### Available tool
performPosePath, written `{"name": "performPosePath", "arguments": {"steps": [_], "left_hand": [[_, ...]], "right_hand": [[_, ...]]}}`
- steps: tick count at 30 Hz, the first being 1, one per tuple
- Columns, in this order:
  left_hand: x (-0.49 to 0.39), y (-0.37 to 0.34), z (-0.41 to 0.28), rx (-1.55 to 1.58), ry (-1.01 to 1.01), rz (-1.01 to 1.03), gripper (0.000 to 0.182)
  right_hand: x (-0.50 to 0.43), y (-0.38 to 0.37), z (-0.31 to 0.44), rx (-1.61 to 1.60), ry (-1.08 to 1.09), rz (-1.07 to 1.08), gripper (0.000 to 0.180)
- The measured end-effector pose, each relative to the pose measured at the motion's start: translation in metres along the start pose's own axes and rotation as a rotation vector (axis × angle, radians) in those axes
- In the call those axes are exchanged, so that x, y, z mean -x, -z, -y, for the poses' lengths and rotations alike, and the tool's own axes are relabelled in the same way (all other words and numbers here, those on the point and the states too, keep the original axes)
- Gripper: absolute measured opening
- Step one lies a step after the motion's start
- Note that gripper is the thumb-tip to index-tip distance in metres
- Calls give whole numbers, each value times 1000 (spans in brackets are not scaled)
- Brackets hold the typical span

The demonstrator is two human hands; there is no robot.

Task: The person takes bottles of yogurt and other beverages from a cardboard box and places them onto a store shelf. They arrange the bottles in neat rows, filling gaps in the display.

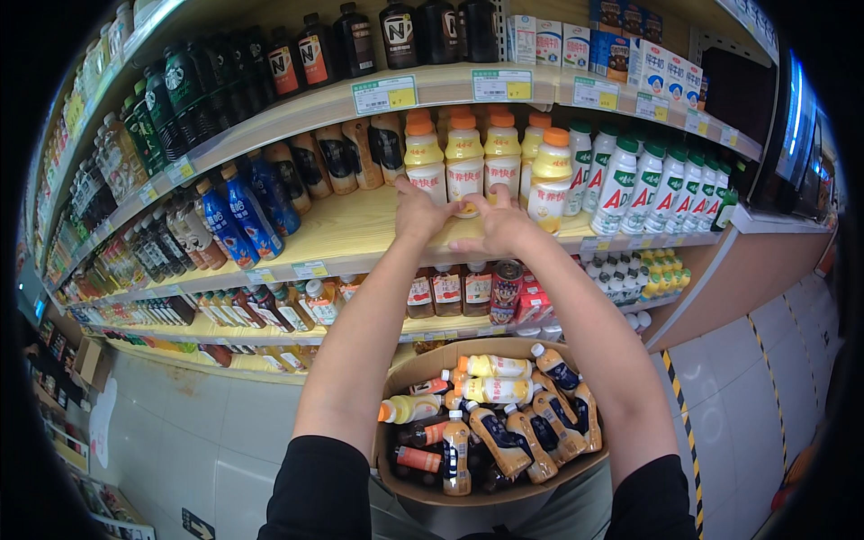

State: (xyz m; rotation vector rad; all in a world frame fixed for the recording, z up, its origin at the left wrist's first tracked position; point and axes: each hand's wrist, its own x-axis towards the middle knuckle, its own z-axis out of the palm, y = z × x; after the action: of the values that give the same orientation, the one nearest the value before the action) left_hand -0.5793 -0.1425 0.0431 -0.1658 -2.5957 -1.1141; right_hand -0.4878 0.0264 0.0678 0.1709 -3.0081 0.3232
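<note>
My left hand (422,212) touches the lower front of the leftmost white-and-yellow drink bottle (424,158) with an orange cap. Its thumb stretches toward the second such bottle (464,158); whether it grips is unclear. My right hand (498,226) has its fingers spread at the base of the second bottle and the third bottle (502,155). Its thumb points left, over the shelf's front edge. To the right of that hand stands another orange-capped bottle (550,179), forward of the row. Below my forearms is an open cardboard box (466,499) with several drink bottles lying in it.
Green-capped white bottles (651,185) stand right of the orange-capped ones; brown coffee bottles (358,155) and blue bottles (250,216) stand left. The upper shelf edge (445,88) with price tags overhangs my hands. Lower shelves hold tea bottles (447,290). A striped floor line (682,418) runs at right.
</note>
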Motion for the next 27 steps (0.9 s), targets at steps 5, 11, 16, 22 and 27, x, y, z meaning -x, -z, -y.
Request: {"name": "performPosePath", "arguments": {"steps": [5,11,16,22,27], "left_hand": [[-12,-5,3,-5,74,37,133],[-40,-11,38,83,-120,129,115],[-37,-5,45,32,-225,88,100],[-20,1,31,-4,-147,45,94],[-17,2,24,-81,-82,54,97]], "right_hand": [[-8,6,1,-38,-22,21,113],[-8,3,-1,-32,-14,-8,114],[-11,0,-2,-27,-19,-8,114],[-10,0,-3,-27,-17,6,112],[-7,-3,3,69,-36,0,112]]}}
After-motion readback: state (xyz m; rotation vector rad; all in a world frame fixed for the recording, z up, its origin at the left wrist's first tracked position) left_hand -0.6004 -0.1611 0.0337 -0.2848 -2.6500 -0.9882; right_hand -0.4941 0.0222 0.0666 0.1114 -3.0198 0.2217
